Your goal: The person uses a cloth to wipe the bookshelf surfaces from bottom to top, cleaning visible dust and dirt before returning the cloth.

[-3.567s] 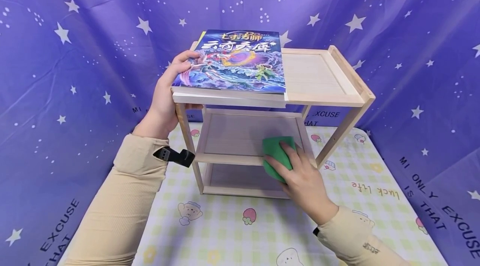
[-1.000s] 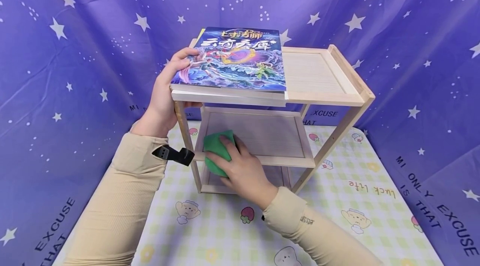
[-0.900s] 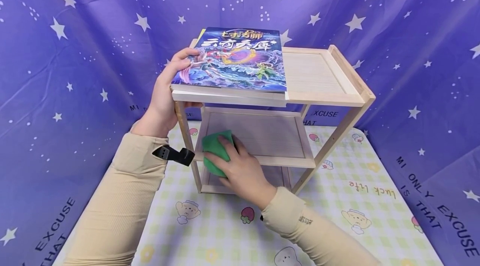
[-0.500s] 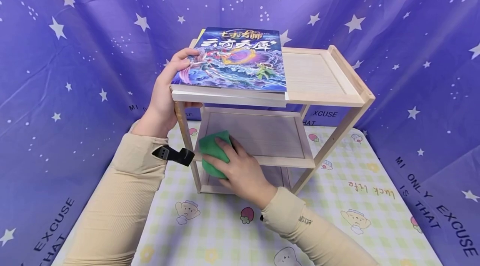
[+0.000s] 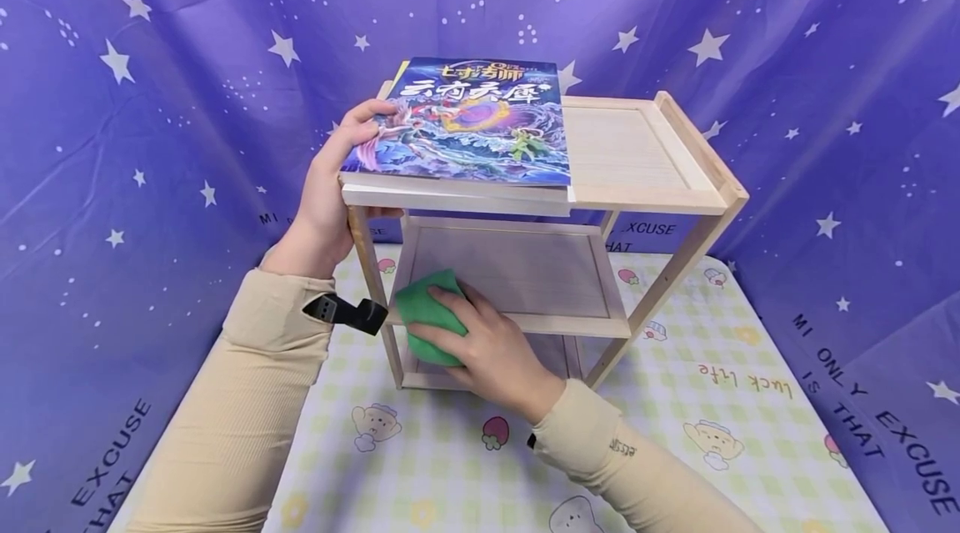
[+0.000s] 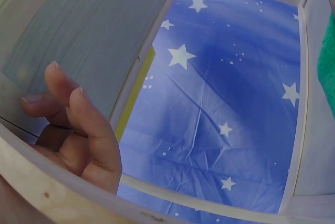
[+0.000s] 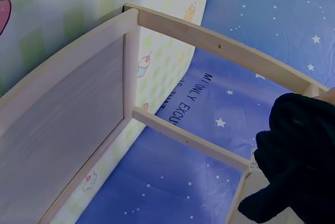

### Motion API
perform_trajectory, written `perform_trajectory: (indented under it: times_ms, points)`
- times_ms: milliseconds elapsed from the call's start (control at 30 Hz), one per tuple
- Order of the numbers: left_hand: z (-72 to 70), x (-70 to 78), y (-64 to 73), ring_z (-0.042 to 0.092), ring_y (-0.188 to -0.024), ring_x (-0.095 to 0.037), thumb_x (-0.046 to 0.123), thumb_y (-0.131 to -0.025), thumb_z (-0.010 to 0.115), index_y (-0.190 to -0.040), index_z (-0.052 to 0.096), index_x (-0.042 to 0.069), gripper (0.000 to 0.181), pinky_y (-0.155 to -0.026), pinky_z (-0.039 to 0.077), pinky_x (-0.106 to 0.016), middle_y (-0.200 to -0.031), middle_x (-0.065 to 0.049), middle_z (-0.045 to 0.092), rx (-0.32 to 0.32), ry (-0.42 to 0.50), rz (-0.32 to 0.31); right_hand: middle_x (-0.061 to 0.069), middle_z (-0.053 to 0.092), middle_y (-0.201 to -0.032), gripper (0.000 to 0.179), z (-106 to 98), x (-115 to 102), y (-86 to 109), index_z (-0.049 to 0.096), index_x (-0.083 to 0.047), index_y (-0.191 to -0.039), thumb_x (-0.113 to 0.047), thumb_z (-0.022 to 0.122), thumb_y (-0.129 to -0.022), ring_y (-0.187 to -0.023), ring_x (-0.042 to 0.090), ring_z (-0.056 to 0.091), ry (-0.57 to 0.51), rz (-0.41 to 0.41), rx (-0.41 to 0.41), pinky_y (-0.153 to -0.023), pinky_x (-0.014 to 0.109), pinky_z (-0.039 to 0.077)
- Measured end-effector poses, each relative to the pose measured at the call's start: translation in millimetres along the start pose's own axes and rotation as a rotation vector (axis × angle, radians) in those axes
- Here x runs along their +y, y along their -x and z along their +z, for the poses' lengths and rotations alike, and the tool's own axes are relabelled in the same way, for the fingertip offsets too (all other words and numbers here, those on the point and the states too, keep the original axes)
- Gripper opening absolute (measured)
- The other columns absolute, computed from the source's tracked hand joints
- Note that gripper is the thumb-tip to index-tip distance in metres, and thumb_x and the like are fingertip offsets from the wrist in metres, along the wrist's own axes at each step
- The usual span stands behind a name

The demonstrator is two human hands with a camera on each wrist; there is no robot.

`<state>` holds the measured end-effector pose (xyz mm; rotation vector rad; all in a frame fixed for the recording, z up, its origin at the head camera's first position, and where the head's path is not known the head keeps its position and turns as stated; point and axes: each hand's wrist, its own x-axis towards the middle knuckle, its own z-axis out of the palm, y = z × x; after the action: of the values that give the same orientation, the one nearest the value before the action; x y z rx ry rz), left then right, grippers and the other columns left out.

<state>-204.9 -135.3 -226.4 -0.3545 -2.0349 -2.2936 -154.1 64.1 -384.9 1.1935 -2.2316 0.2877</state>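
Note:
A small three-tier wooden shelf rack (image 5: 633,141) stands on the cloth-covered table in the head view. Blue-covered books (image 5: 480,120) lie stacked on the left of its top tier. My left hand (image 5: 322,187) grips the top tier's left end, with digits over the books' edge and other fingers (image 6: 94,124) curled below the board in the left wrist view. My right hand (image 5: 498,354) holds a green cloth (image 5: 420,304) at the front left of the middle shelf (image 5: 517,266). The cloth hangs over the front rail and covers that corner.
The bottom shelf (image 5: 551,356) sits low, partly behind my right hand. Rack legs (image 5: 671,283) frame the open sides. A purple starry curtain (image 5: 225,32) surrounds the checked tablecloth (image 5: 675,475). A dark soft shape (image 7: 298,156) fills the right wrist view's lower right.
My right hand has carried the green cloth from the middle shelf's right end to its left end, and most recently slightly further left and lower. My left hand keeps its hold.

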Motion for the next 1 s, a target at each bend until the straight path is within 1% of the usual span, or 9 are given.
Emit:
perform_trajectory:
  times_ms: [100, 267, 433, 500, 667, 867, 1000]
  points:
    - [0.2, 0.1, 0.2, 0.056, -0.1, -0.03, 0.039, -0.097, 0.039, -0.128, 0.052, 0.036, 0.034, -0.058, 0.048, -0.034, -0.152, -0.006, 0.032, -0.001, -0.002, 0.002, 0.013, 0.053, -0.14, 0.059, -2.8, -0.2, 2.4, 0.065, -0.03, -0.127, -0.024, 0.087, -0.072, -0.125, 0.043, 0.055, -0.035, 0.009, 0.008, -0.095, 0.047, 0.053]
    - [0.4, 1.4, 0.8, 0.055, -0.102, -0.031, 0.039, -0.097, 0.039, -0.127, 0.052, 0.036, 0.034, -0.06, 0.047, -0.037, -0.152, -0.005, 0.032, 0.002, -0.003, -0.003, 0.014, 0.053, -0.139, 0.064, -7.3, -2.2, 5.8, 0.067, -0.029, -0.125, -0.018, 0.089, -0.067, -0.123, 0.041, 0.057, -0.074, 0.001, 0.023, -0.096, 0.049, 0.053]
    - [0.1, 1.5, 0.6, 0.054, -0.103, -0.031, 0.039, -0.097, 0.039, -0.127, 0.052, 0.036, 0.033, -0.061, 0.046, -0.038, -0.152, -0.004, 0.032, 0.001, -0.003, 0.001, 0.015, 0.054, -0.138, 0.064, -10.9, -3.4, 8.9, 0.067, -0.027, -0.124, -0.019, 0.089, -0.065, -0.121, 0.039, 0.058, -0.085, -0.023, 0.049, -0.097, 0.048, 0.052]
    - [-0.1, 0.9, 0.3, 0.055, -0.102, -0.031, 0.039, -0.097, 0.039, -0.127, 0.052, 0.036, 0.033, -0.061, 0.046, -0.038, -0.152, -0.004, 0.032, 0.002, -0.004, 0.002, 0.015, 0.054, -0.138, 0.066, -12.3, -3.8, 10.5, 0.067, -0.027, -0.124, -0.019, 0.09, -0.063, -0.12, 0.039, 0.059, -0.092, -0.027, 0.057, -0.096, 0.048, 0.053]
    - [-0.6, -0.9, 0.1, 0.056, -0.101, -0.031, 0.039, -0.097, 0.039, -0.128, 0.052, 0.036, 0.033, -0.06, 0.048, -0.035, -0.152, -0.005, 0.033, -0.001, -0.001, 0.003, 0.017, 0.055, -0.137, 0.066, -16.5, -3.3, 16.2, 0.068, -0.025, -0.123, -0.021, 0.091, -0.061, -0.118, 0.038, 0.059, -0.104, -0.036, 0.073, -0.092, 0.046, 0.055]
    - [-1.1, -1.7, -0.3, 0.056, -0.1, -0.031, 0.039, -0.097, 0.039, -0.128, 0.052, 0.036, 0.034, -0.059, 0.049, -0.035, -0.152, -0.006, 0.032, 0.005, -0.011, 0.005, 0.018, 0.055, -0.136, 0.066, -30.5, 0.7, 21.9, 0.068, -0.025, -0.122, -0.018, 0.091, -0.06, -0.117, 0.038, 0.06, -0.103, -0.028, 0.084, -0.091, 0.047, 0.056]
    - [-1.1, -1.5, -1.0, 0.058, -0.097, -0.029, 0.039, -0.097, 0.039, -0.128, 0.052, 0.036, 0.034, -0.058, 0.05, -0.034, -0.151, -0.007, 0.034, 0.005, -0.014, 0.004, 0.02, 0.055, -0.134, 0.069, -42.8, 4.8, 24.7, 0.067, -0.023, -0.123, -0.015, 0.091, -0.058, -0.114, 0.042, 0.061, -0.109, -0.031, 0.136, -0.088, 0.051, 0.056]
